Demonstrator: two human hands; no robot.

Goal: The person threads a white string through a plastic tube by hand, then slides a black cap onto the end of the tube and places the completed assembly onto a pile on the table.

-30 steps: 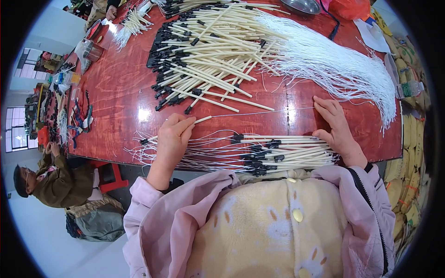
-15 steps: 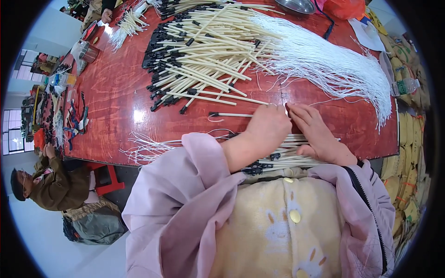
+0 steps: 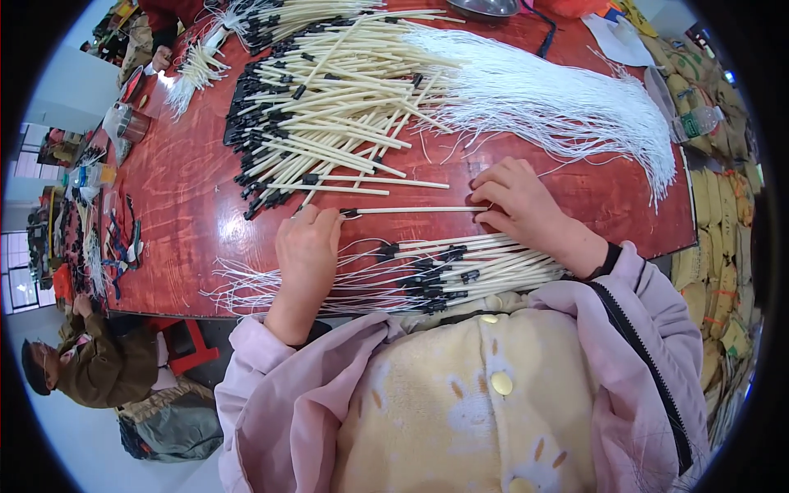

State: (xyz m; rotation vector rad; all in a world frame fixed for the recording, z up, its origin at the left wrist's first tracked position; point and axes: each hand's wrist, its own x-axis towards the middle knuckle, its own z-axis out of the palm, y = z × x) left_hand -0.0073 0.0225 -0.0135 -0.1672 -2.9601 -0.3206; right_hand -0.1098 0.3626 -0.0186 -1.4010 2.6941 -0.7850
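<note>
One slim cream tube [image 3: 419,209] lies crosswise in front of me, its black-capped end to the left. My right hand [image 3: 518,201] pinches its right end between thumb and curled fingers. At the black end, my left hand [image 3: 308,242] is closed, and a bit of white cord [image 3: 351,215] shows by its fingertips; the rest of its grip is hidden. Nearer my body lies a row of similar tubes [image 3: 493,267] with black ends, and loose white cords [image 3: 246,279] trail from them to the left.
Beyond my hands is a big pile of cream tubes [image 3: 337,115] with black ends. A thick bundle of white cords [image 3: 567,99] spreads rightward from it on the red table [image 3: 181,197]. A metal bowl [image 3: 485,8] and plastic bottle [image 3: 701,122] stand farther off. Another person [image 3: 99,353] sits at left.
My left hand has moved left, away from my right hand, to the tube's black-capped end. The right hand's fingers now curl at the tube's other end. The view has shifted slightly.
</note>
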